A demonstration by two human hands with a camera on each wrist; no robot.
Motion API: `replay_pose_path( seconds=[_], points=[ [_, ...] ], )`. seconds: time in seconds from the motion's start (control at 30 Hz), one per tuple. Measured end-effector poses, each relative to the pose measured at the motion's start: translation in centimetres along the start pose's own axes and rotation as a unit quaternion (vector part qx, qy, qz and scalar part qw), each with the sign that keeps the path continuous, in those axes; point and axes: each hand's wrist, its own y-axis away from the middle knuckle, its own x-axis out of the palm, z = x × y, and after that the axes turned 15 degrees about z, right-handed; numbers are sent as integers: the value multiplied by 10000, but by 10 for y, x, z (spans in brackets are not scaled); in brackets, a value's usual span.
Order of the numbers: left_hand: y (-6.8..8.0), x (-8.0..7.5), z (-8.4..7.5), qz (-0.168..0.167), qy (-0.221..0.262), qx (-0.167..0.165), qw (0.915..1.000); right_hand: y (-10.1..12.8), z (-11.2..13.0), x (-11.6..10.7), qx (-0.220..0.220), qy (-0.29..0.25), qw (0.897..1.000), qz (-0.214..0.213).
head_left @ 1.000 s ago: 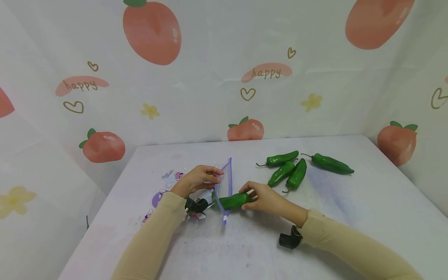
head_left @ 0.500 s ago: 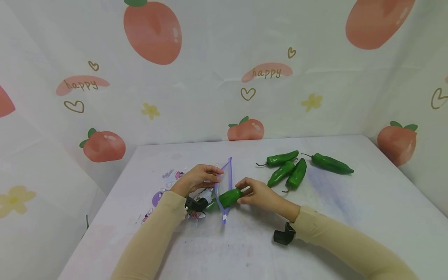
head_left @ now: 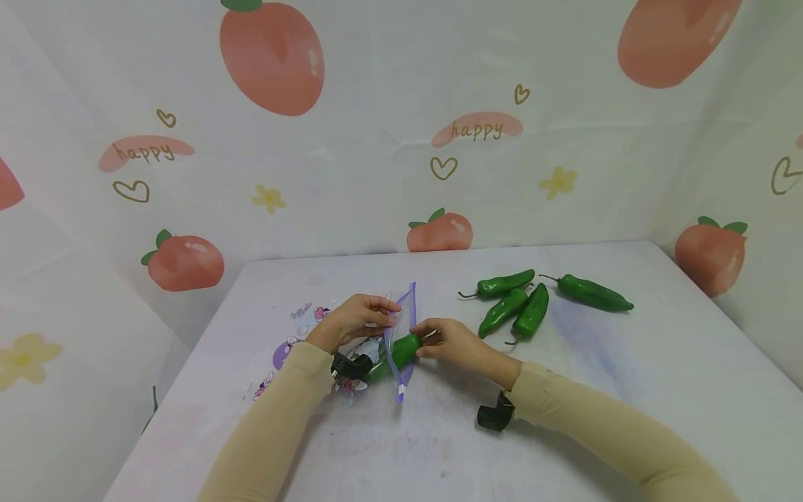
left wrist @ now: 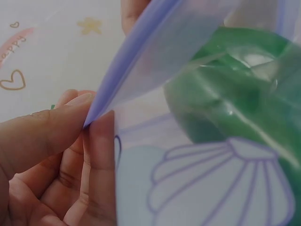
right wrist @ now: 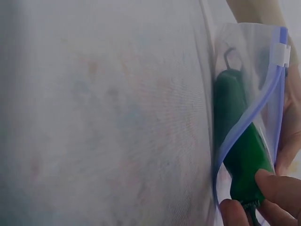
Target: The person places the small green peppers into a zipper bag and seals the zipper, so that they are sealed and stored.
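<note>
My left hand (head_left: 360, 321) pinches the purple-edged rim of a clear zip bag (head_left: 413, 307) between thumb and fingers, so its mouth gapes toward the right. A green pepper (head_left: 406, 348) lies through that mouth, mostly inside. With thumb and fingertips, my right hand (head_left: 461, 345) holds this pepper's stem end, right at the opening. A second stem (right wrist: 229, 59) shows through the film deeper in the bag, where green overlaps green. The white slider (right wrist: 282, 55) sits at the zip's near end. In the left wrist view, the film and a printed shell (left wrist: 221, 183) partly cover the green.
Three green peppers (head_left: 530, 314) lie grouped beyond my right hand, and another pepper (head_left: 592, 293) lies farther right. Printed cartoons mark the bag's flat body at left. A patterned cloth (head_left: 376, 139) hangs behind the white table (head_left: 439, 453). Black cameras (head_left: 495, 413) sit at both wrists.
My right hand has moved left, and the pepper has slid farther into the bag, tilting so its stem end points up and right. The left hand has stayed at the rim.
</note>
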Motion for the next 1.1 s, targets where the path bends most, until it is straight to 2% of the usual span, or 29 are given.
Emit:
replay_pose_path(
  seconds=[0.27, 0.73, 1.1],
  points=[
    [-1, 0, 1, -8, 0, 9, 10000, -9, -1, 2, 77, -64, 9999, 32],
    [-2, -2, 4, 45, -103, -11, 9999, -19, 4, 4, 409, 330, 9985, 140],
    [-3, -3, 4, 51, -97, 45, 9999, -22, 4, 3, 410, 493, 9979, 125]
  ],
)
